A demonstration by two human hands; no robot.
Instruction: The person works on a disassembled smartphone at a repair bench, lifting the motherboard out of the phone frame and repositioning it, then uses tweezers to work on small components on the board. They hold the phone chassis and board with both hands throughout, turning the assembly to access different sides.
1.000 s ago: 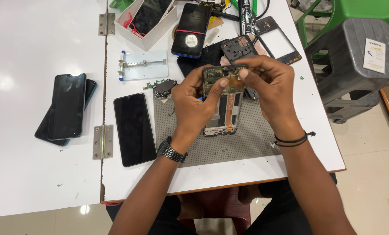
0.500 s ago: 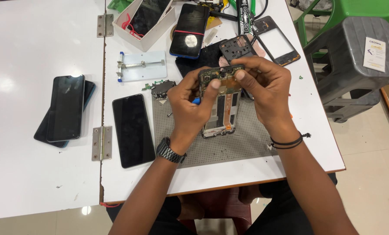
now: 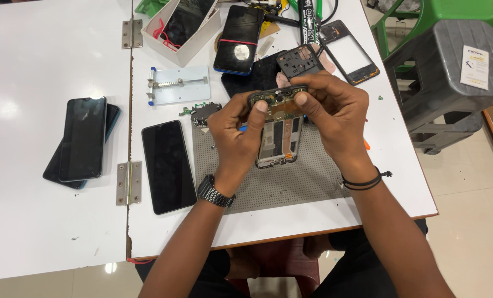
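- The opened phone frame sits over the grey work mat, which lies toward the near edge of the white table; its top end is lifted between both hands, its lower end down on the mat.
- Open room: a strip of bare mat and then bare table runs between the frame and the near edge; the right edge of the table has a clear band beside the right wrist.
- Crowded side: the far edge is packed with a white box, a dark phone, a black back cover and an empty phone bezel, all close beyond the hands.
- To the left, a black phone lies flat just beside the mat, and a metal holder plate lies beyond it; two stacked phones rest well apart on the neighbouring table.
- Left hand: wrist with a watch over the mat's near left part, fingers curled, thumb pressed on the frame's top left corner.
- Right hand: arched over from the right, fingers and thumb clamped on the frame's top edge, wrist with a black band near the mat's right edge.
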